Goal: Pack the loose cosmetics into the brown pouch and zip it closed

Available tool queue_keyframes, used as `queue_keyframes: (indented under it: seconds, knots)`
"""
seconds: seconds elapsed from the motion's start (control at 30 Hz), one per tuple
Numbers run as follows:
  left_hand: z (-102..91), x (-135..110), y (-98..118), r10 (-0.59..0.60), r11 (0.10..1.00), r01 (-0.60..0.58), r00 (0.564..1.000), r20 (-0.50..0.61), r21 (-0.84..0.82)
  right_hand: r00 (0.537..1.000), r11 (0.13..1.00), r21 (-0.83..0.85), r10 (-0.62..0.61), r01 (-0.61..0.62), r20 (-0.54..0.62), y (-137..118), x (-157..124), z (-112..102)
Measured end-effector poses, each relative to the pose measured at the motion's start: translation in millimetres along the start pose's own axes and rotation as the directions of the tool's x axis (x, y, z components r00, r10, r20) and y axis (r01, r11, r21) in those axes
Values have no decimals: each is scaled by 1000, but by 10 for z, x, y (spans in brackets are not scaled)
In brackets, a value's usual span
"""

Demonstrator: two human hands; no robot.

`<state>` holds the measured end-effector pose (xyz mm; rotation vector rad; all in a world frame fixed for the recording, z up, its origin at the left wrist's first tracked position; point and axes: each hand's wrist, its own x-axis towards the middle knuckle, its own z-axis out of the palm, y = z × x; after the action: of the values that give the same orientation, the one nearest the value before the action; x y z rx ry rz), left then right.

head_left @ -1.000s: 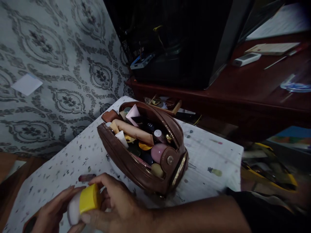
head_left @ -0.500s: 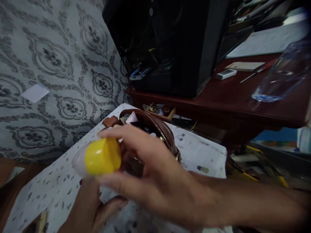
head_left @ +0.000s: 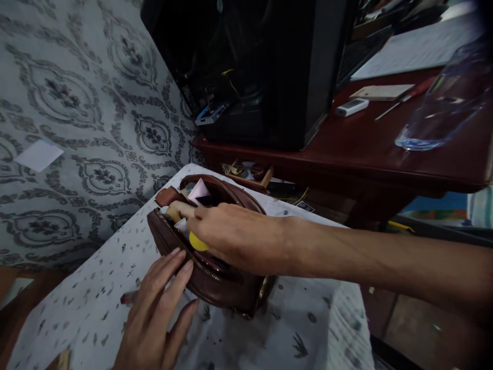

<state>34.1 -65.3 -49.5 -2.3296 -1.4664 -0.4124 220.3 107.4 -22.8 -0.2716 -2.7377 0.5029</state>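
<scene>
An open brown leather pouch (head_left: 227,288) full of cosmetics lies on a white speckled cloth (head_left: 96,288). My right hand (head_left: 239,239) reaches over the pouch's mouth, fingers closed on a small bottle with a yellow cap (head_left: 197,242), which is pressed down among the items inside. My left hand (head_left: 157,308) lies flat with fingers stretched out, fingertips touching the pouch's near side wall. A pink item (head_left: 199,189) and a tan tube (head_left: 174,210) stick out at the pouch's far end.
A dark red wooden desk (head_left: 365,149) stands behind, bearing a black box (head_left: 250,67), a white remote (head_left: 351,107), papers and a clear bottle (head_left: 442,108). Patterned grey wallpaper (head_left: 77,128) covers the left. A small pinkish item (head_left: 129,297) lies on the cloth.
My right hand carried the yellow-capped bottle from the near cloth up and into the pouch. My left hand let go of it and moved to the pouch's side.
</scene>
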Motion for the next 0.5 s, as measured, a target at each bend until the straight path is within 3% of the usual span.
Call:
queue_keyframes:
  seconds: [0.1, 0.3, 0.5]
  knots:
    - [6, -30, 13, -30, 1000, 30, 1000, 3, 7, 993, 999, -40, -24, 29, 120, -38, 78, -1]
    - [23, -79, 16, -69, 998, 69, 997, 20, 10, 970, 997, -75, 2, 17, 244, -101, 230, -51]
    - [49, -60, 45, -77, 997, 77, 997, 9, -25, 947, 979, -132, -110, 156, 301, -59, 376, 23]
